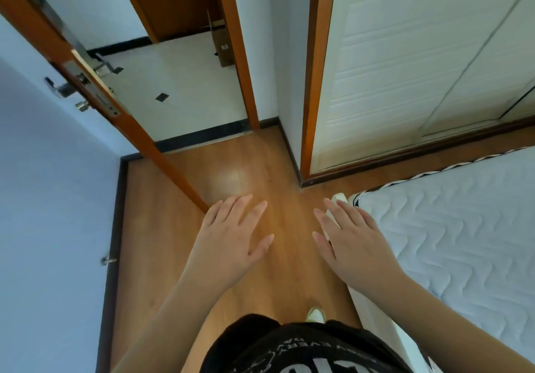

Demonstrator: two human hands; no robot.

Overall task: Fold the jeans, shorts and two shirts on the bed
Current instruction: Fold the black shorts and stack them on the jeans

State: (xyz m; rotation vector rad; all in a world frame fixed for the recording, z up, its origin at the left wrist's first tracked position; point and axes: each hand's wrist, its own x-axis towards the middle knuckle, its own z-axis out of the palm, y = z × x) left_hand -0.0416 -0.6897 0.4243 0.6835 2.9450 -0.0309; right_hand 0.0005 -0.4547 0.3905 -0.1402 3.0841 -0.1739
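Left hand (228, 236): held out palm down above the glossy orange-brown wooden plank floor (162, 227), fingers (240, 207) straight and spread, released, grasping nothing. Right hand (351, 242): held out likewise, fingers (341, 213) straight and released, grasping nothing, their tips over the near corner of the bed. Bed with white wave-quilted mattress (463, 227): lay to the right of the right fingers, surface bare in the visible part. Jeans, shorts and shirts: none in view, location could not be told. Orange wooden door with metal lever handle (95, 91): stood open, beyond and left of the left fingers. Cream panelled sliding wardrobe door (405, 68): stood beyond the right fingers. Black printed T-shirt (304, 349): worn by the person, below both hands.
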